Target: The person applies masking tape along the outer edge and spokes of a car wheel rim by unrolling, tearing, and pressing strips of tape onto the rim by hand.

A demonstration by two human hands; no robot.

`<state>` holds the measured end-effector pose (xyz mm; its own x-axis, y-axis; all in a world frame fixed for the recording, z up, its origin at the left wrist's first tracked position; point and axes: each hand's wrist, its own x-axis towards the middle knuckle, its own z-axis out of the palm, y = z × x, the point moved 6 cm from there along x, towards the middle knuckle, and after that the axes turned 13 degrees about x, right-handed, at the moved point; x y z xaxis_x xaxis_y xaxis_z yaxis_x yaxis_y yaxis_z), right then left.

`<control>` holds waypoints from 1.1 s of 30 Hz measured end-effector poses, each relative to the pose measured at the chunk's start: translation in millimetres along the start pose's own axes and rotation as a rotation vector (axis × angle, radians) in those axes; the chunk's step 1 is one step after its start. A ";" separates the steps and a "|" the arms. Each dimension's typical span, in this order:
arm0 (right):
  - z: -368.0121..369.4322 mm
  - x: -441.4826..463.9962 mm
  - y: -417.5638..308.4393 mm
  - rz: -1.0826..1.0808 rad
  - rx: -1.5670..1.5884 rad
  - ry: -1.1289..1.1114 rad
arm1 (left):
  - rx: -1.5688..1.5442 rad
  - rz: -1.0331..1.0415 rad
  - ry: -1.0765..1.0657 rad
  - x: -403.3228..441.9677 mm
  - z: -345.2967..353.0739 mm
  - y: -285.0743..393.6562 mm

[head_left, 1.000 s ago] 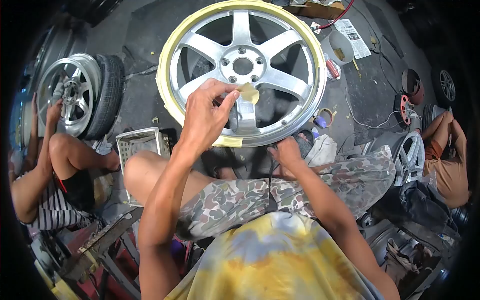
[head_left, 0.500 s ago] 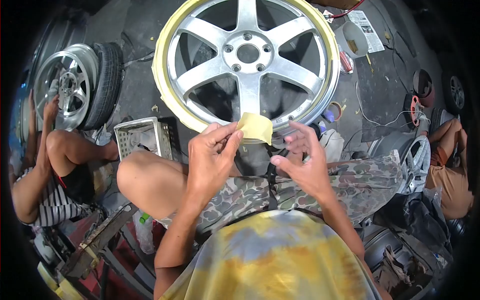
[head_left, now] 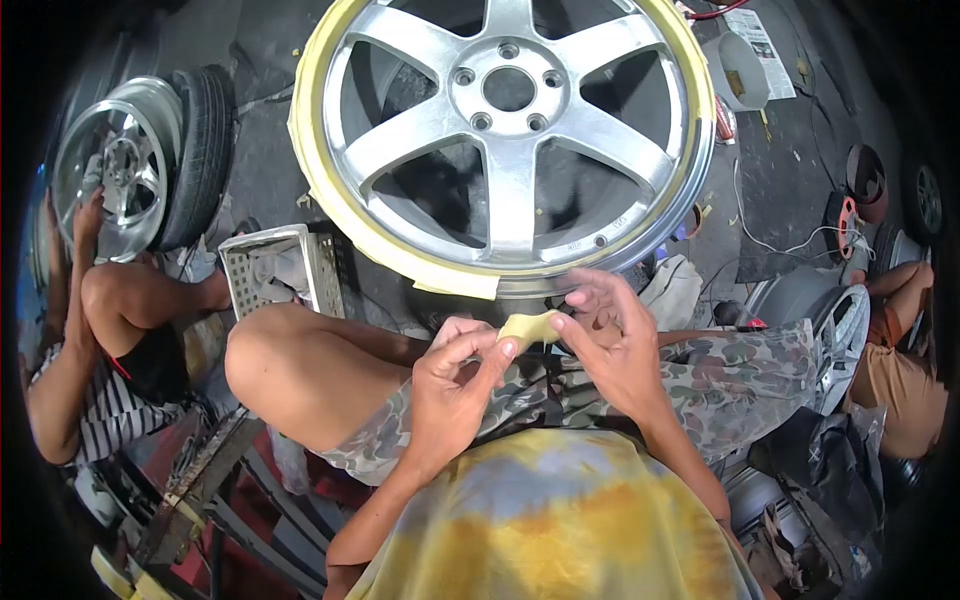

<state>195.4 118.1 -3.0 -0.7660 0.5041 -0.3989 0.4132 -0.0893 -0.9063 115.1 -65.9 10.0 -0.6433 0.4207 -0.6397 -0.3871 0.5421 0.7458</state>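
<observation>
My left hand (head_left: pixel 452 385) pinches one end of a short strip of yellow masking tape (head_left: pixel 528 326) between thumb and fingers. At the strip's other end is my right hand (head_left: pixel 617 345), its thumb pressed against the tape and its fingers curled and slightly blurred. Both hands are above my lap, just below a silver six-spoke wheel rim (head_left: pixel 512 195). Yellow masking tape (head_left: pixel 455 282) lines much of the rim's outer lip and stops near the bottom edge. Bare metal lip shows at the lower right.
A white plastic basket (head_left: pixel 325 275) with rags stands to the left. Beyond it a co-worker's hand (head_left: pixel 90 215) touches another wheel (head_left: pixel 135 165). A white bucket (head_left: pixel 738 75) and newspaper (head_left: pixel 768 60) lie at upper right. Another person (head_left: pixel 895 380) sits at the right.
The tape strip has come down away from the rim's lower edge toward my lap. My right hand has closed in on its free end. The wheel appears larger and slightly shifted in view.
</observation>
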 end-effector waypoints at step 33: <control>18.4 56.4 -23.1 -0.102 -0.241 -0.229 | 0.143 0.136 0.272 38.2 3.8 -6.9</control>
<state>133.6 132.8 -7.1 -0.8886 0.2920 -0.3538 0.4125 0.1709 -0.8948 95.7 -50.8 -20.3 -0.8430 0.2966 -0.4486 -0.2018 0.5988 0.7751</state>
